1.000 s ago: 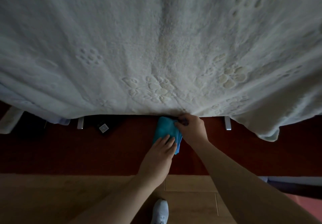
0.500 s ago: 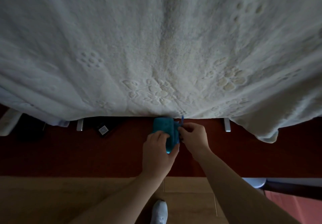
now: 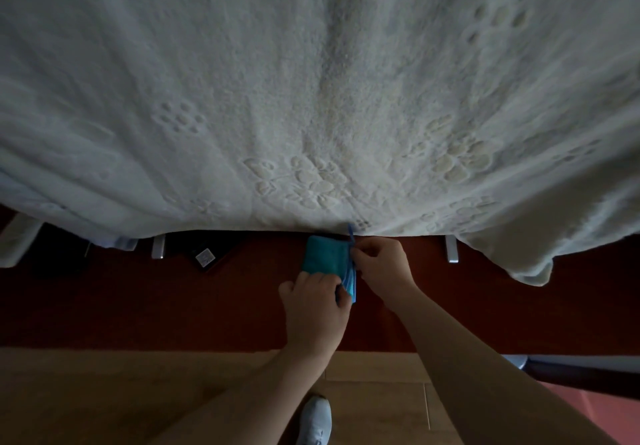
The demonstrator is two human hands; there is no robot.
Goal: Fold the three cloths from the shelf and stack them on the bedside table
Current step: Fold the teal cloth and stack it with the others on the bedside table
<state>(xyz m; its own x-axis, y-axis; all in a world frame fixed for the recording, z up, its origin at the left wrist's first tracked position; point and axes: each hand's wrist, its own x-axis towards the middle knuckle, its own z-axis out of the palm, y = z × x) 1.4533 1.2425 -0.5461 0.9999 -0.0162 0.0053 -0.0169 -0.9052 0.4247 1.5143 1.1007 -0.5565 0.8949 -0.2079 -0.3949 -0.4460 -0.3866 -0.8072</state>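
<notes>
1. Here, a white fleece blanket (image 3: 311, 98) embossed with flower shapes spreads across the bed and overhangs a dark red wooden ledge (image 3: 173, 306) at the bed's near edge.
2. Along that ledge to the left lie dark items in shadow, one carrying a small white label (image 3: 203, 257); pale upright pieces (image 3: 158, 247) show just under the blanket's hem, and what they are cannot be told.
3. Below the ledge runs a light wooden floor (image 3: 104, 392), where a white shoe (image 3: 315, 422) points forward between the person's forearms.
4. The teal cloth (image 3: 323, 256), a soft towel-like fabric folded into a small, thick rectangle, rests on the red ledge just beneath the blanket's edge; a thin blue loop (image 3: 350, 231) stands up from its far right corner.
5. The left hand (image 3: 313, 309) covers the cloth's near edge, fingers curled at its near right corner, its grip closed on the layered fabric there.
6. The right hand (image 3: 382, 268) sits at the cloth's right side, fingers bent inward, its grip pinching the cloth's right edge close to the loop.
7. Both forearms reach forward, bare, from the lower part of the view.
</notes>
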